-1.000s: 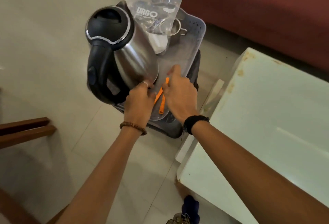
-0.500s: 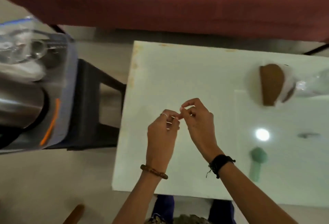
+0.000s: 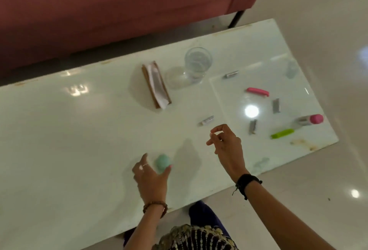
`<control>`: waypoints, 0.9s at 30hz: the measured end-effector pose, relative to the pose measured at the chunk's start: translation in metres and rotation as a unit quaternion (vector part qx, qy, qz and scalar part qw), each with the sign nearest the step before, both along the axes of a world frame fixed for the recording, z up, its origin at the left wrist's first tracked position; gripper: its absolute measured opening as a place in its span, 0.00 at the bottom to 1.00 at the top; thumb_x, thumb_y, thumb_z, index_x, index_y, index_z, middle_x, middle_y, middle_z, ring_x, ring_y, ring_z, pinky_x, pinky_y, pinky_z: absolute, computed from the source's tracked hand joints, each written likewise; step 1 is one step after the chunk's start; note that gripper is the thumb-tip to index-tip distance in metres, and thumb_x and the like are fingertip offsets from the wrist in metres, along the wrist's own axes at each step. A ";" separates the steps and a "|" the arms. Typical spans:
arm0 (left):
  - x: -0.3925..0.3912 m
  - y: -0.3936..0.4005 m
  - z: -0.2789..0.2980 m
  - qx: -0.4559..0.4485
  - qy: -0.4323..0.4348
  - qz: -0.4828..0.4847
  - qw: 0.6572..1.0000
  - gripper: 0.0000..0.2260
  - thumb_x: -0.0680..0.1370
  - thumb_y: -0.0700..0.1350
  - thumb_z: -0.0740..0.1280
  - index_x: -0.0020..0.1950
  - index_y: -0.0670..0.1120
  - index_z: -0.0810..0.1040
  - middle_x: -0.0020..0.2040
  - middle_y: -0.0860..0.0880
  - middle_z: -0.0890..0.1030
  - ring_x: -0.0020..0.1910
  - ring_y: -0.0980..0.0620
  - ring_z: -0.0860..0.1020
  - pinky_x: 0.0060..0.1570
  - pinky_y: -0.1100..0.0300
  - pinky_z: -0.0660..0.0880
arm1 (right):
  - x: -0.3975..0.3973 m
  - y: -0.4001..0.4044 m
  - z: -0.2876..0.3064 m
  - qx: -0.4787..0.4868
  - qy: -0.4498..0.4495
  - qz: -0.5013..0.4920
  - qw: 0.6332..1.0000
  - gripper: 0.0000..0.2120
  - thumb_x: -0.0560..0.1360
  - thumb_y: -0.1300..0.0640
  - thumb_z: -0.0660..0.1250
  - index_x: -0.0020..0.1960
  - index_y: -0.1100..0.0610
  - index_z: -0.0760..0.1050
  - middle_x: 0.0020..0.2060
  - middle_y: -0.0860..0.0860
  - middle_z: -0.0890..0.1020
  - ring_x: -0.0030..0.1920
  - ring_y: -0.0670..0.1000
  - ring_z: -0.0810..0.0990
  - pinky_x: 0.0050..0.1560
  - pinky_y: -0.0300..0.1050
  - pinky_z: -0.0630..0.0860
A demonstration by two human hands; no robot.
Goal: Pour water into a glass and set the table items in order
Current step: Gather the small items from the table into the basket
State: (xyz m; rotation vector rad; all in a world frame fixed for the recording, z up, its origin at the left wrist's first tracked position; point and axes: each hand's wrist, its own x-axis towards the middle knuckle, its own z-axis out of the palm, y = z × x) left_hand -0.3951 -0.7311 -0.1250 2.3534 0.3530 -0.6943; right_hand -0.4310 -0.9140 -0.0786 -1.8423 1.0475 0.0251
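Glass (image 3: 197,64) holds water (upright); left grip (image 3: 150,174) cups green egg (image 3: 162,162), right grip (image 3: 227,144) loosely curled, empty.

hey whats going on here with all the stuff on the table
A person is kneeling or sitting at a white table, tidying small items. The left hand is closing around a mint-green object near the front edge. The right hand hovers above the table with fingers loosely curled; whether it pinches anything is unclear. A glass already holding water stands further back, beside a napkin holder. Small silver pieces, a pink clip, a green clip and a pink-capped bottle lie scattered to the right.
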 end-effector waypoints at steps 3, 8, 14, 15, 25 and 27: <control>-0.015 -0.025 -0.013 -0.001 0.001 0.020 1.000 0.35 0.67 0.45 0.75 0.70 0.45 0.64 0.68 0.42 0.64 0.64 0.40 0.66 0.52 0.46 0.73 | -0.021 -0.039 -0.007 0.001 0.012 -0.012 1.000 0.03 0.78 0.59 0.61 0.49 0.55 0.73 0.34 0.50 0.84 0.30 0.56 0.77 0.39 0.56 0.77; -0.021 -0.064 -0.023 0.034 -0.047 0.028 0.998 0.23 0.69 0.36 0.72 0.63 0.41 0.73 0.63 0.40 0.70 0.61 0.41 0.69 0.53 0.53 0.70 | -0.051 -0.079 -0.020 0.014 0.025 -0.018 0.999 0.03 0.78 0.58 0.60 0.49 0.54 0.73 0.35 0.49 0.83 0.32 0.58 0.78 0.38 0.55 0.77; -0.020 -0.112 -0.021 -0.025 -0.053 -0.100 0.993 0.17 0.69 0.36 0.70 0.57 0.43 0.76 0.55 0.45 0.71 0.52 0.45 0.73 0.47 0.62 0.70 | -0.081 -0.098 -0.034 0.038 0.018 -0.093 0.995 0.03 0.78 0.56 0.60 0.50 0.52 0.72 0.38 0.51 0.83 0.32 0.50 0.77 0.36 0.47 0.75; -0.021 -0.125 -0.019 -0.042 -0.053 -0.113 0.991 0.17 0.69 0.36 0.71 0.57 0.45 0.76 0.54 0.48 0.70 0.49 0.48 0.75 0.45 0.65 0.70 | -0.086 -0.102 -0.036 0.034 0.016 -0.112 0.993 0.03 0.78 0.56 0.60 0.50 0.52 0.72 0.37 0.50 0.83 0.33 0.50 0.77 0.36 0.47 0.75; -0.053 -0.246 -0.004 -0.181 -0.029 -0.252 0.950 0.17 0.69 0.38 0.73 0.56 0.45 0.76 0.52 0.51 0.69 0.43 0.56 0.73 0.38 0.77 0.72 | -0.118 -0.188 -0.054 -0.083 -0.018 -0.384 0.919 0.17 0.72 0.56 0.69 0.54 0.58 0.64 0.50 0.50 0.69 0.42 0.51 0.73 0.42 0.44 0.72; -0.051 -0.255 -0.007 -0.179 -0.027 -0.260 0.948 0.17 0.69 0.38 0.73 0.56 0.45 0.76 0.51 0.51 0.69 0.43 0.55 0.73 0.38 0.73 0.72 | -0.116 -0.211 -0.056 -0.134 -0.012 -0.368 0.920 0.25 0.70 0.55 0.72 0.61 0.58 0.63 0.57 0.53 0.65 0.43 0.49 0.74 0.41 0.44 0.72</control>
